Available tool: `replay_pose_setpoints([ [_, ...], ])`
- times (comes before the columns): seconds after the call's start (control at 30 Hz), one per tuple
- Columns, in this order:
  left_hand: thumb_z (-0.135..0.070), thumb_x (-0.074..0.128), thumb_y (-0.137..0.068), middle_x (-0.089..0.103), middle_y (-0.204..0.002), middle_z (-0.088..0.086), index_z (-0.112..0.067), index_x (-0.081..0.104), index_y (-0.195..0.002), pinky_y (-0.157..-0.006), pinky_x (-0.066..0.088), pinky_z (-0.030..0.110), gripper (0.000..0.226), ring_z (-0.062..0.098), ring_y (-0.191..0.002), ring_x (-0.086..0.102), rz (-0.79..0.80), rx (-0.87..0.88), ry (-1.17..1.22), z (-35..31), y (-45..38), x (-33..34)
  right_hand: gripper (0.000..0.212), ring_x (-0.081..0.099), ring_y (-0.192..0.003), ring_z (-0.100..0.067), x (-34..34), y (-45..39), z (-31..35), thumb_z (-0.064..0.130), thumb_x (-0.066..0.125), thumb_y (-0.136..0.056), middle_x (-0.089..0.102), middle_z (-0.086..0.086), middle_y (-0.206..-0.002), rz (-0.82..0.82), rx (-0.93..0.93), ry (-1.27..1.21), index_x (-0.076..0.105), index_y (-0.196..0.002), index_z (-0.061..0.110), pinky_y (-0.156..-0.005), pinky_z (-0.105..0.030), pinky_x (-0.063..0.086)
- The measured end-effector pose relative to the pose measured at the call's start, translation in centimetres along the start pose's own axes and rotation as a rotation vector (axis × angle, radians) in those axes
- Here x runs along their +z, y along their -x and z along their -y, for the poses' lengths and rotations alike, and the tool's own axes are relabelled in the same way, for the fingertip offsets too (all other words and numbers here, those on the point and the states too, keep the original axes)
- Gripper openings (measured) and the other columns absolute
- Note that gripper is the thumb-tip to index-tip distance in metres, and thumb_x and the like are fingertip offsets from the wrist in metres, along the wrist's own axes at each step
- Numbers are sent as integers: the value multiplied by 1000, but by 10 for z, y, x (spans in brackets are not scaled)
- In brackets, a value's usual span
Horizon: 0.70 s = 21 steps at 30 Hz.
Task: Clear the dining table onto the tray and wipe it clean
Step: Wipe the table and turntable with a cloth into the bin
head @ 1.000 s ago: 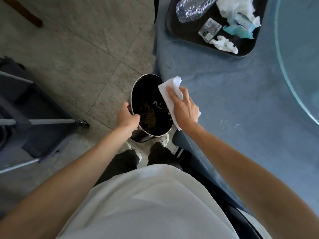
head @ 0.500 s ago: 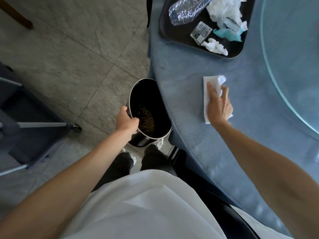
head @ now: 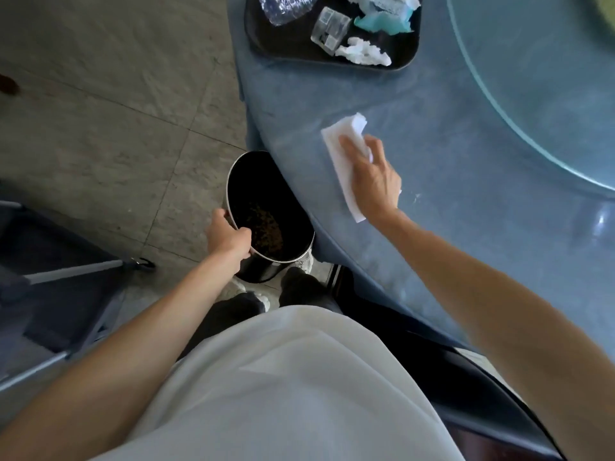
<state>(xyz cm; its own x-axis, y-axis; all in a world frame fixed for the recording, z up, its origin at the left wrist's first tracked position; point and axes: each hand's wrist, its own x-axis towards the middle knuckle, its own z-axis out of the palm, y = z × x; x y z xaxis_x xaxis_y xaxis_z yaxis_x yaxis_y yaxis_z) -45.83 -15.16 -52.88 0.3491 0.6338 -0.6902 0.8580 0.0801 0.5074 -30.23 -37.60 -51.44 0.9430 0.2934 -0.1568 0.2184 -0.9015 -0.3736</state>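
My right hand (head: 374, 181) presses a folded white cloth (head: 342, 141) flat on the blue tablecloth (head: 466, 227), fingers spread over it. My left hand (head: 226, 236) grips the rim of a black metal bin (head: 266, 221) held just under the table's edge, with brown crumbs inside. A black tray (head: 286, 48) stands at the far edge of the table with a crushed plastic bottle (head: 283, 8), a clear wrapper (head: 329, 28), crumpled white tissue (head: 362, 56) and a teal packet (head: 382, 24).
A round glass turntable (head: 549, 94) covers the table's right side. A few white specks (head: 416, 197) lie on the cloth right of my hand. A grey chair frame (head: 66, 274) stands on the stone floor at left. A dark chair back (head: 432, 371) is beside my body.
My right hand moved the cloth from over the bin's rim out onto the tablecloth. My left hand kept its grip on the bin. The view shifted slightly.
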Motion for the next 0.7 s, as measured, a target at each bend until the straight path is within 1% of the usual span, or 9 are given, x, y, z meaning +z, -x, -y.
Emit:
replay_pose_setpoints([
  [0.07, 5, 56, -89, 51, -134, 9, -23, 46, -131, -52, 58, 33, 51, 23, -84, 62, 7, 1, -29, 1, 2, 4, 54, 59, -99, -34, -26, -4, -54, 22, 42, -102, 44, 12, -146, -107, 203, 23, 43, -146, 54, -77, -35, 33],
  [0.13, 4, 56, -90, 50, -135, 10, -22, 45, -134, -51, 57, 32, 53, 27, -92, 61, 28, -2, -43, 3, 2, 9, 57, 61, -95, -42, -47, -1, -110, 17, 42, -100, 44, 5, -147, -187, 365, 68, 45, -146, 50, -75, -39, 34],
  [0.23, 7, 56, -91, 49, -129, 6, -19, 44, -136, -51, 55, 32, 53, 27, -96, 58, 39, -5, -53, 6, 6, 16, 58, 61, -94, -48, -65, 18, -169, 12, 44, -98, 43, -4, -146, -150, 484, 140, 48, -145, 46, -76, -45, 39],
  [0.33, 9, 54, -91, 50, -120, 5, -23, 45, -124, -56, 56, 35, 46, 28, -100, 59, 49, -2, -30, 7, 12, 22, 56, 60, -101, -45, -53, 38, -184, 12, 46, -99, 41, -8, -144, -106, 515, 167, 45, -146, 43, -75, -44, 38],
  [0.4, 10, 54, -90, 52, -120, 6, -24, 45, -116, -60, 58, 37, 44, 27, -99, 60, 45, -3, -20, 7, 16, 23, 59, 58, -107, -41, -39, 39, -172, 11, 47, -99, 40, -6, -144, -160, 496, 188, 40, -148, 42, -74, -44, 38],
  [0.47, 11, 53, -88, 52, -119, 7, -24, 43, -111, -60, 57, 38, 42, 27, -97, 59, 40, -5, -17, 9, 18, 23, 59, 57, -109, -40, -32, 37, -153, 13, 46, -99, 41, -6, -142, -161, 434, 166, 36, -148, 45, -76, -46, 42],
  [0.53, 11, 53, -88, 52, -117, 7, -24, 43, -110, -56, 56, 35, 42, 26, -96, 59, 42, -2, -15, 10, 21, 23, 54, 55, -116, -42, -23, 40, -134, 15, 42, -101, 42, -8, -144, -92, 348, 92, 35, -144, 46, -85, -51, 47],
  [0.6, 12, 53, -89, 53, -115, 7, -23, 43, -111, -53, 55, 34, 42, 25, -93, 60, 36, 2, 1, 10, 24, 23, 56, 54, -122, -42, -8, 42, -101, 14, 42, -100, 40, -8, -148, -22, 206, 100, 35, -149, 41, -89, -51, 49],
  [0.7, 11, 55, -91, 52, -117, 6, -25, 43, -113, -53, 56, 32, 44, 25, -97, 59, 39, -13, -1, 12, 25, 21, 66, 58, -113, -31, 28, 44, -28, 15, 54, -97, 37, 2, -148, 54, -1, 131, 33, -152, 44, -72, -41, 49],
])
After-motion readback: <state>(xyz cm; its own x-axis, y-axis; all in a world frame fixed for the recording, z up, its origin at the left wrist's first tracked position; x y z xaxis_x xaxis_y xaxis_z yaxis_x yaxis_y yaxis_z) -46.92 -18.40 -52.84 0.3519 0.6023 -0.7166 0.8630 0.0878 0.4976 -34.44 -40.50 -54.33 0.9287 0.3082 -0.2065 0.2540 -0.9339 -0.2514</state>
